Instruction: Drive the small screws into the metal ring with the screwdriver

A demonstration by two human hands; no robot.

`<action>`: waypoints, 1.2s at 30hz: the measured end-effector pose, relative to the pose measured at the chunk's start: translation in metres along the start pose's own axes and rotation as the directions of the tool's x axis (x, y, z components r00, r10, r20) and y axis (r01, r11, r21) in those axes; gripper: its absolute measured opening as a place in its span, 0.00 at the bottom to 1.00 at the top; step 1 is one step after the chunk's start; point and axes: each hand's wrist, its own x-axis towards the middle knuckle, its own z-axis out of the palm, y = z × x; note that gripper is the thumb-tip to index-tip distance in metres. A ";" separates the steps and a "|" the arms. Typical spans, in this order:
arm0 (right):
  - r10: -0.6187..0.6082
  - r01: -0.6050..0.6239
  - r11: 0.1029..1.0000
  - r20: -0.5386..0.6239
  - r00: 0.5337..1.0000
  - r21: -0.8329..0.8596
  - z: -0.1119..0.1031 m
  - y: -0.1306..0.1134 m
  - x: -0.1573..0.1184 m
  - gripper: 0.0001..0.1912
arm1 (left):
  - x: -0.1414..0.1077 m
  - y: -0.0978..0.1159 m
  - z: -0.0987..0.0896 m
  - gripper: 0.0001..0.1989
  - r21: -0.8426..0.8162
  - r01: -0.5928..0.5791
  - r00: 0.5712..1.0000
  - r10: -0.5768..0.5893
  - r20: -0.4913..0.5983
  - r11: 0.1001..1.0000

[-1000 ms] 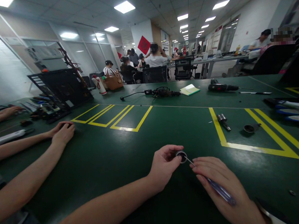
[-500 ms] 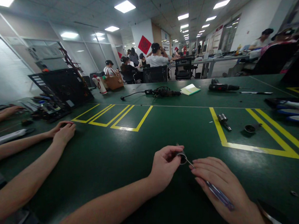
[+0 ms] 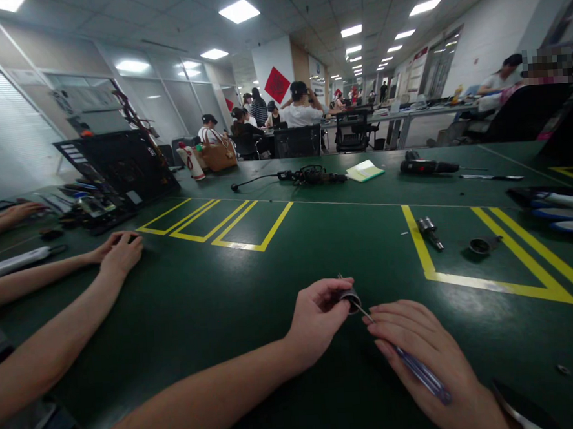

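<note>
Where the screwdriver point(image 3: 425, 375) crosses the cup's rim point(image 3: 359, 299), tabletop point(image 3: 224, 302) surrounds hands point(image 3: 315, 326) point(image 3: 423, 342).

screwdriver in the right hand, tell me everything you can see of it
The screwdriver has a slim, see-through handle with a purplish tint, plastic by its look, and a thin, straight metal shaft. It lies slanted in the right hand, handle end towards the wearer, shaft pointing away and to the left. The shaft runs into the open mouth of a round, hollow metal part gripped by the left hand. Its tip cannot be made out clearly.
</note>
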 end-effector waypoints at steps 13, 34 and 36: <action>-0.034 0.033 0.999 -0.021 0.999 -0.018 -0.001 -0.002 0.003 0.15 | 0.001 0.002 0.000 0.09 0.002 -0.010 1.000 0.010 -0.019 1.000; -0.030 0.030 0.999 -0.002 1.000 -0.014 -0.003 -0.002 0.000 0.18 | 0.003 0.001 -0.001 0.09 0.023 -0.007 1.000 0.007 -0.014 1.000; -0.042 0.042 0.999 -0.006 0.999 -0.025 -0.003 -0.002 0.001 0.17 | 0.003 0.000 -0.001 0.09 0.015 -0.006 1.000 0.006 -0.013 1.000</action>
